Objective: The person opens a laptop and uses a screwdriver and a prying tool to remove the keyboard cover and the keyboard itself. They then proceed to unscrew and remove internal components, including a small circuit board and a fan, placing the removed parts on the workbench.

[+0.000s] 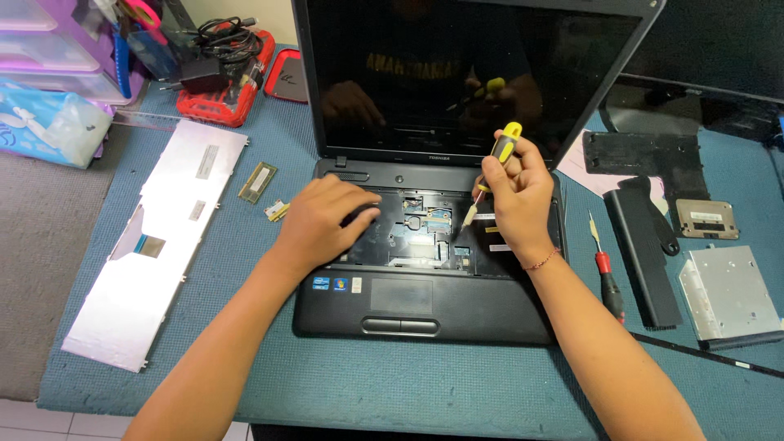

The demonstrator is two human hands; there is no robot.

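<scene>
Keep your left hand (pixel 322 222) flat on the laptop (pixel 425 306) while your right hand (pixel 518 196), clamped on the screwdriver (pixel 492 167), holds its tip upright in the screw.

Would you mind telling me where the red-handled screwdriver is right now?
In the head view, the red-handled screwdriver lies on the blue mat just right of the laptop, between the right forearm and the long black battery.

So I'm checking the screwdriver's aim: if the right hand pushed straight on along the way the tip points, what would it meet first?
The right hand angles the yellow screwdriver down and left. The tip would probably first meet the exposed internals of the open laptop base, just below it; depth is hard to judge.
</scene>
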